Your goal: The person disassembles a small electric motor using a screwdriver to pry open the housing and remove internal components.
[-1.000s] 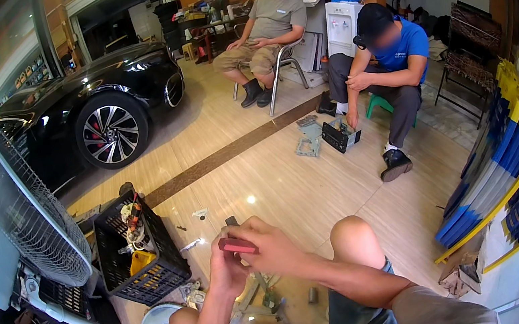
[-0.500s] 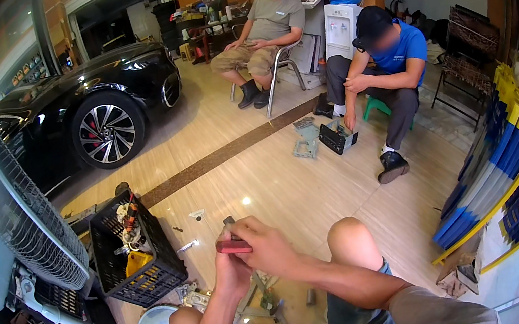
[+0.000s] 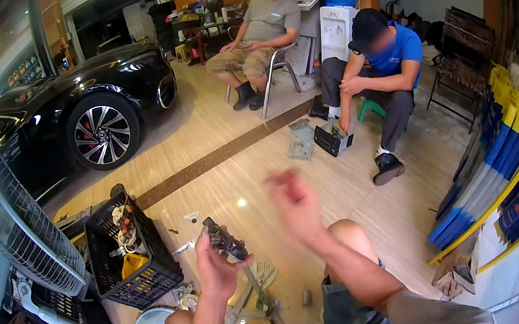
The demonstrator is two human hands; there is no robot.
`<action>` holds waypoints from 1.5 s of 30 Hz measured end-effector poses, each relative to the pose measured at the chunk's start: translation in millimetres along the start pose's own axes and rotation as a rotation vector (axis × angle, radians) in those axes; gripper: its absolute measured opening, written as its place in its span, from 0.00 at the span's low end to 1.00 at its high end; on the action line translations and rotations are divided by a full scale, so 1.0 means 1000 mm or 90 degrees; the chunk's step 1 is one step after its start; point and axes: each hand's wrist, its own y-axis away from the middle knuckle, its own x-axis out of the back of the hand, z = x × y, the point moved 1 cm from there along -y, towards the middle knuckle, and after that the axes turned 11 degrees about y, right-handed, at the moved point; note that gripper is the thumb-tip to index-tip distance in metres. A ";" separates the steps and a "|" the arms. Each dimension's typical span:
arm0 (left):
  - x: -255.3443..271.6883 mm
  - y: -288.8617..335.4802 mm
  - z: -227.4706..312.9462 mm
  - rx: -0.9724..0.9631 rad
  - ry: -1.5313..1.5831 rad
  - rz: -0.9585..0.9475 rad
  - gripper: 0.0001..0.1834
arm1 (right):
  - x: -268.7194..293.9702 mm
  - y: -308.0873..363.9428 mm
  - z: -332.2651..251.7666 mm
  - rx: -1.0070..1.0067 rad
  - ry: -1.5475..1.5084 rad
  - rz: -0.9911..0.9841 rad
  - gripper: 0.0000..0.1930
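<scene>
My left hand (image 3: 216, 270) grips a dark, elongated mechanical part (image 3: 224, 239) with small fittings along it, held up at a tilt. My right hand (image 3: 300, 213) is raised to the right, apart from that part and smeared by motion. At its fingertips shows a blurred red piece (image 3: 285, 184), whose exact kind I cannot make out. On the floor below my hands lie several loose metal pieces (image 3: 253, 295) and a small grey cylinder (image 3: 306, 298).
A black plastic crate (image 3: 140, 289) of parts stands at left, beside a standing fan (image 3: 25, 206). A co-worker in blue (image 3: 391, 53) sits over a box-shaped unit (image 3: 334, 139). Another person (image 3: 264, 22) sits behind. Blue and yellow panels (image 3: 488, 146) lean at right; a black car (image 3: 91, 87) is behind.
My hands were together around the red piece and the dark part. Now my right hand has swung away up and right with the red piece, leaving the dark part in my left hand.
</scene>
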 end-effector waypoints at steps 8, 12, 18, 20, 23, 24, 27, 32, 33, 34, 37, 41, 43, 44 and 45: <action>0.026 -0.003 0.003 -0.049 -0.029 0.026 0.31 | 0.054 -0.034 -0.014 -0.189 -0.159 0.208 0.09; 0.019 0.002 0.004 -0.039 0.004 0.032 0.29 | 0.004 0.022 -0.010 -0.053 0.017 -0.090 0.12; 0.021 -0.005 -0.004 0.004 0.059 0.033 0.32 | -0.033 0.057 -0.024 0.075 0.098 -0.274 0.24; 0.022 -0.006 -0.005 0.010 0.099 -0.004 0.29 | -0.038 0.067 -0.025 0.102 0.159 -0.296 0.28; 0.025 -0.006 -0.008 -0.043 0.129 0.016 0.32 | -0.045 0.076 -0.020 0.135 0.203 -0.370 0.33; 0.021 -0.002 -0.006 -0.045 0.128 0.026 0.36 | -0.046 0.077 -0.019 0.164 0.234 -0.359 0.34; 0.016 0.001 -0.004 -0.037 0.142 0.016 0.42 | -0.045 0.072 -0.018 0.206 0.299 -0.356 0.37; 0.018 0.002 -0.002 -0.031 0.131 -0.081 0.43 | -0.044 0.060 -0.015 0.229 0.369 -0.359 0.39; 0.017 0.003 -0.003 -0.022 0.154 -0.080 0.40 | -0.042 0.059 -0.016 0.228 0.394 -0.379 0.39; 0.016 0.001 -0.003 -0.019 0.172 -0.082 0.38 | -0.041 0.057 -0.017 0.230 0.415 -0.395 0.39; 0.017 0.003 -0.005 -0.015 0.155 -0.106 0.37 | -0.038 0.058 -0.017 0.260 0.420 -0.371 0.39; 0.009 0.007 -0.003 -0.042 0.147 -0.114 0.37 | -0.028 0.046 -0.020 0.279 0.397 -0.350 0.36; 0.007 0.007 0.000 -0.014 0.136 -0.171 0.36 | -0.018 0.031 -0.029 0.316 0.356 -0.330 0.32; 0.008 0.009 0.000 -0.015 0.134 -0.169 0.36 | -0.014 0.026 -0.030 0.316 0.353 -0.331 0.32; 0.008 0.010 -0.001 -0.026 0.115 -0.160 0.36 | -0.011 0.020 -0.030 0.323 0.349 -0.351 0.30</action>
